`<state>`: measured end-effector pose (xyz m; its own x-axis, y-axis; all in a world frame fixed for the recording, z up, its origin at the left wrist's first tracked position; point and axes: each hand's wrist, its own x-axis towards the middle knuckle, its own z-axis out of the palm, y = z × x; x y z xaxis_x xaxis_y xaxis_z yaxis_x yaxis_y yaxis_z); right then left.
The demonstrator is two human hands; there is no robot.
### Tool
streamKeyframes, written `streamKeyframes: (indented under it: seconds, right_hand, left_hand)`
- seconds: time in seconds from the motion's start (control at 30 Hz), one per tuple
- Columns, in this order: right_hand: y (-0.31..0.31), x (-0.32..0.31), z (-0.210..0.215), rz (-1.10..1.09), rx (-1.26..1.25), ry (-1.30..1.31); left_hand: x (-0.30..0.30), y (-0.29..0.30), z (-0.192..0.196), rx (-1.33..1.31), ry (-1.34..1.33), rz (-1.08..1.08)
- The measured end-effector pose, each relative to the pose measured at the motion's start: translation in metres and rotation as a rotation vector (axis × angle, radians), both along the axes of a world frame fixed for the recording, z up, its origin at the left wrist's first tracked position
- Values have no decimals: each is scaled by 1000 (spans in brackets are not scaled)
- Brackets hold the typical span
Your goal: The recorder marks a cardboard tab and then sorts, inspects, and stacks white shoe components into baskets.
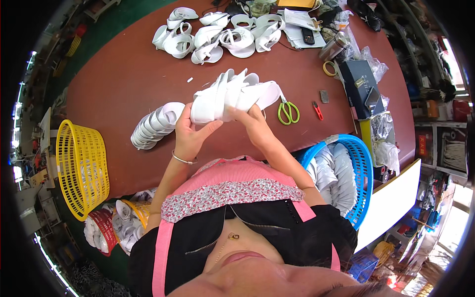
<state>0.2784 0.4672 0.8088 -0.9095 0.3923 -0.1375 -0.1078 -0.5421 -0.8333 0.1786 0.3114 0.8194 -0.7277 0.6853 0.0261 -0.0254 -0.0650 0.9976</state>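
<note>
Bright daylight, glare at right edge; soft shadows | sharp centre; fisheye-bent, dark rim

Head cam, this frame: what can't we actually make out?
- Right hand fingertips: head view, hidden behind the white bundle it grips with the left hand.
- Bundle piece count: layers overlap, too tight to count.
- Blue basket contents: only white folds show; the right arm covers the near rim.
- Red basket: partly hidden under the table edge.
- Shelf items at right: fisheye rim, too small and warped.
</note>
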Motion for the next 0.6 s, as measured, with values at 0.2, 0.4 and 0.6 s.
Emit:
streamKeyframes:
  seconds: [0.2,0.4,0.6]
  right_hand:
    - [3,1,-7,117,354,-19]
    - [17,-2,0,119,231,82]
    - [7,-7,-7,153,516,109]
  left_hand:
    - [-9,-9,-1,-37,-287,-41]
    - [-33,-33,-1,31,-326,19]
    - [-22,-37,-8,21,-292,15]
